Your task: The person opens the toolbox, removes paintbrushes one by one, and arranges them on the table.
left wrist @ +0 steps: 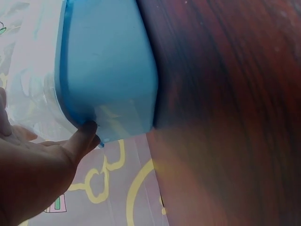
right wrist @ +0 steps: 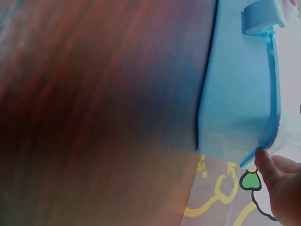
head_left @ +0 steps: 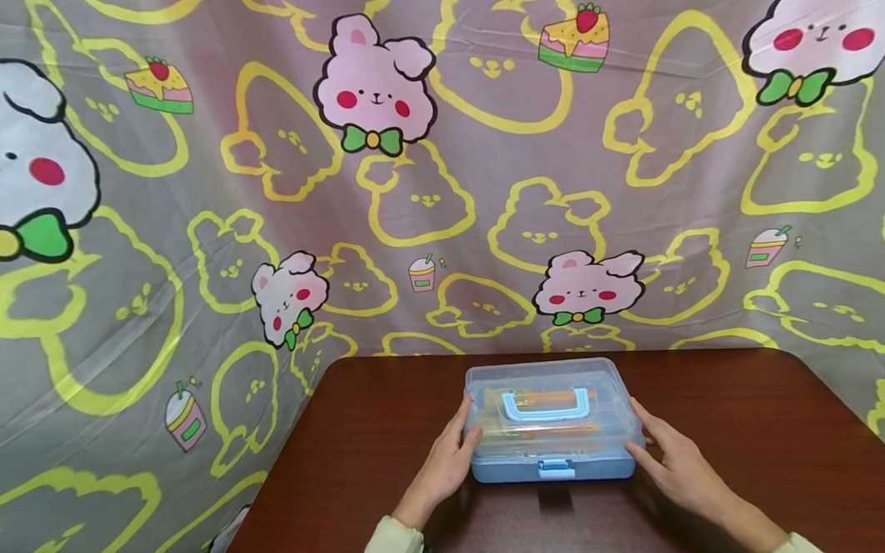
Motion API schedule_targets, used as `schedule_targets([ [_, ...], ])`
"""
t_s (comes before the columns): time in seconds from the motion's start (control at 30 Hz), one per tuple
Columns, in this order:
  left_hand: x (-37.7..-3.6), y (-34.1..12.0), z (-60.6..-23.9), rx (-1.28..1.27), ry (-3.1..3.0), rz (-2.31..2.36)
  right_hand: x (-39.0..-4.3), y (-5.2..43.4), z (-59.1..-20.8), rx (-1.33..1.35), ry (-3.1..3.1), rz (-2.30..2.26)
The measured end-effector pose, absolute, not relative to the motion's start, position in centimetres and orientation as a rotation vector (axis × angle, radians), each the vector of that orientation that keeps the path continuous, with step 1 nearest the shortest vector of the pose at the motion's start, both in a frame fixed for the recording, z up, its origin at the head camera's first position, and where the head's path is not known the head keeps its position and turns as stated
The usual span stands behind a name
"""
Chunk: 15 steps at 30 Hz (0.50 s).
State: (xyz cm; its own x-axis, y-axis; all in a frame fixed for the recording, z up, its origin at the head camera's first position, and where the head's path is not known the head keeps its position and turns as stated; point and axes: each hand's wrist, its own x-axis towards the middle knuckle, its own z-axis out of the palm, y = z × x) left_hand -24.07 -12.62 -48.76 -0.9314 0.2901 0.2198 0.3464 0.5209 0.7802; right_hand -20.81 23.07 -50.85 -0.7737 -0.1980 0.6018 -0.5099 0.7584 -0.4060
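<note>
A blue plastic box [head_left: 551,421] with a clear lid, a pale blue handle [head_left: 547,405] and a front latch [head_left: 556,469] sits flat on the dark wooden table [head_left: 758,427]. My left hand [head_left: 459,443] lies against the box's left side, fingers fairly straight. In the left wrist view its thumb [left wrist: 84,136] touches the box [left wrist: 108,70] at the lid's rim. My right hand [head_left: 650,441] lies against the right side in the same way. In the right wrist view a fingertip [right wrist: 263,162] touches the box [right wrist: 240,94] near its corner. Orange items show dimly through the lid.
A cartoon-printed cloth [head_left: 438,185] hangs behind the table and drapes down at its left and right. Bare wood [head_left: 347,465] lies on both sides of the box and in front of it. The table's far corners are rounded.
</note>
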Motion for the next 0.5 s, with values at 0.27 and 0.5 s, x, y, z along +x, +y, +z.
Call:
schedule_targets([
  [0.27,-23.99,-12.82,-48.96,-0.591,-2.698,-1.41,-20.35,22.59,-50.84,0.509,-2.391,0.782],
  [0.5,-23.97,-13.17,-49.05,-0.592,-2.729,-1.425,-19.86,22.16,-50.85,0.491,-2.382,0.782],
])
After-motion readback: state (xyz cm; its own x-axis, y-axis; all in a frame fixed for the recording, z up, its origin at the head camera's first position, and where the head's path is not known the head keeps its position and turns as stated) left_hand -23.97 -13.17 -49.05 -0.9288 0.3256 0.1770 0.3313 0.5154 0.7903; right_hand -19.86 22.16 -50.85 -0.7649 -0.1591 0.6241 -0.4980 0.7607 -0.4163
